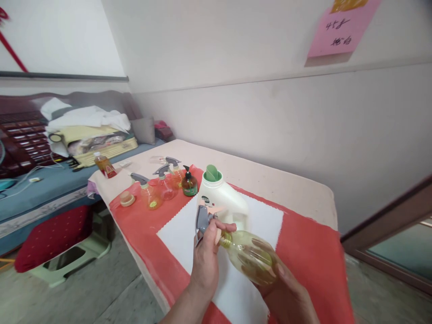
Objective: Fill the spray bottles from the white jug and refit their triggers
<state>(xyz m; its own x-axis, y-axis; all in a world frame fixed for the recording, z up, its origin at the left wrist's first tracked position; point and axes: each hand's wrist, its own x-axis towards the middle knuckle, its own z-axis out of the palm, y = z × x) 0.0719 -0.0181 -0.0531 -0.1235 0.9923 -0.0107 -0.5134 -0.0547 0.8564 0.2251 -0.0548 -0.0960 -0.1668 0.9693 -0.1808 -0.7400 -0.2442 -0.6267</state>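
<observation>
At lower centre, the spray bottle (pixel 248 254) lies tilted between both hands, its grey trigger head (pixel 202 219) already at the neck. The left hand (pixel 206 256) has its fingers curled closed around the pale collar; the right hand (pixel 286 288) has its fingers wrapped about the bottle's body, near the base. Ribbed neck shows beyond the collar, so I judge the joint is perhaps not fully seated (the left fingers hide part of it), and tightening or loosening cannot be told. Left of centre, three smaller spray bottles (pixel 150 198) stand with heads on, which look finished.

The large jug (pixel 224 195) stands just behind the hands, limiting forward movement. Open room lies over the red cloth (pixel 310 252) at lower right, and on the bare strip of bench (pixel 270 180) along the wall (pixel 236 112). The bench's near left edge runs down to the bottom of the frame, left of the left forearm.
</observation>
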